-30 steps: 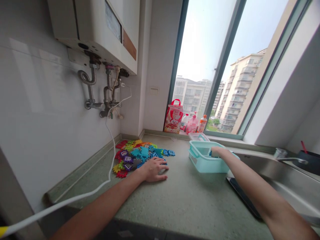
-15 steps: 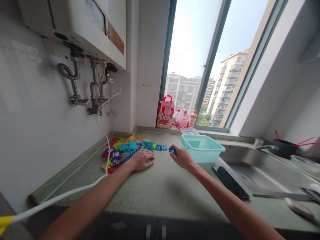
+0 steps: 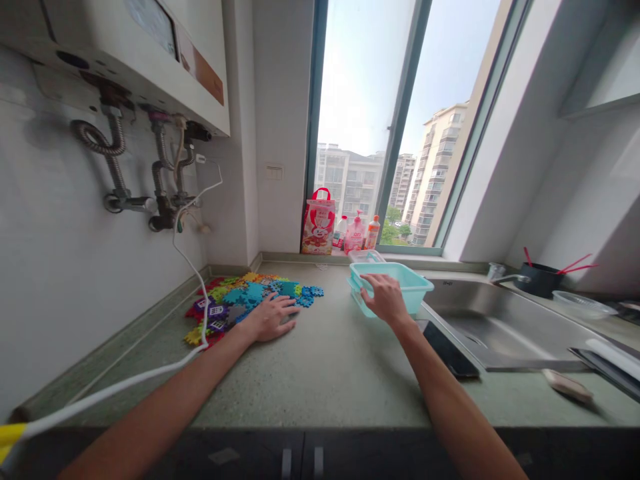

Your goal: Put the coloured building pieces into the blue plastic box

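Observation:
My left hand [image 3: 270,318] lies at the right edge of a pile of colourful interlocking plastic toy pieces [image 3: 245,293], its fingers spread. Some blue pieces [image 3: 313,293] lie just past its fingertips. Over the left front of a light-turquoise plastic bin [image 3: 415,303] is my right hand [image 3: 385,298]. Its thumb and fingers are apart, and no piece shows between them. The hand covers part of the bin's rim, and what lies inside the bin is hidden.
A black phone [image 3: 450,350] lies right of the bin, beside the steel sink [image 3: 480,327]. A white cable [image 3: 145,377] crosses the counter at left, over the pile. A red-handled bag [image 3: 319,227] and bottles [image 3: 355,235] stand by the window. A clear lid [image 3: 367,257] is behind the bin.
My right hand has moved from the counter, where it held a blue piece, to above the bin; that piece is out of sight. My left hand stays by the pile. The view has turned slightly right.

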`<action>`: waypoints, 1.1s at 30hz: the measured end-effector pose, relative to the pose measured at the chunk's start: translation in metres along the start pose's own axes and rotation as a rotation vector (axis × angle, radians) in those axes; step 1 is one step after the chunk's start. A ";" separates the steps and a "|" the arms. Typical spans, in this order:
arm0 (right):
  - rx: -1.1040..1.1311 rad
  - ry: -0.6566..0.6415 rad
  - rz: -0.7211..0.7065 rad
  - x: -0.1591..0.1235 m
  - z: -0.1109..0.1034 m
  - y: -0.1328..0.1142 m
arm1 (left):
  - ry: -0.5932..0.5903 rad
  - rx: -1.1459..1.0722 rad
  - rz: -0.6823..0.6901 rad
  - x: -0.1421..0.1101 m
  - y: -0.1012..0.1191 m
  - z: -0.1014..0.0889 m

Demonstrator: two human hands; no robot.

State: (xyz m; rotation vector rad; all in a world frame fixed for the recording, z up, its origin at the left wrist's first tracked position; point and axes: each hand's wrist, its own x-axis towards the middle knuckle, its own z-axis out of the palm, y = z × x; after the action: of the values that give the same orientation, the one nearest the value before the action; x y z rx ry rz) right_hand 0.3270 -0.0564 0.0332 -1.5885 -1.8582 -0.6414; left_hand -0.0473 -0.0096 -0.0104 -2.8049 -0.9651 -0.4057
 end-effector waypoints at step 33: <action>0.322 -0.491 -0.352 -0.010 0.070 -0.040 | 0.268 0.131 -0.150 0.010 0.020 0.010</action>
State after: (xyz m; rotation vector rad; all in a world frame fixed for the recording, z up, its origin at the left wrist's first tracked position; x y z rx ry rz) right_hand 0.2786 -0.0209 -0.0223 -1.2902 -2.4864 -0.0725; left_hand -0.0252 -0.0175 -0.0180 -2.4892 -1.0978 -0.6899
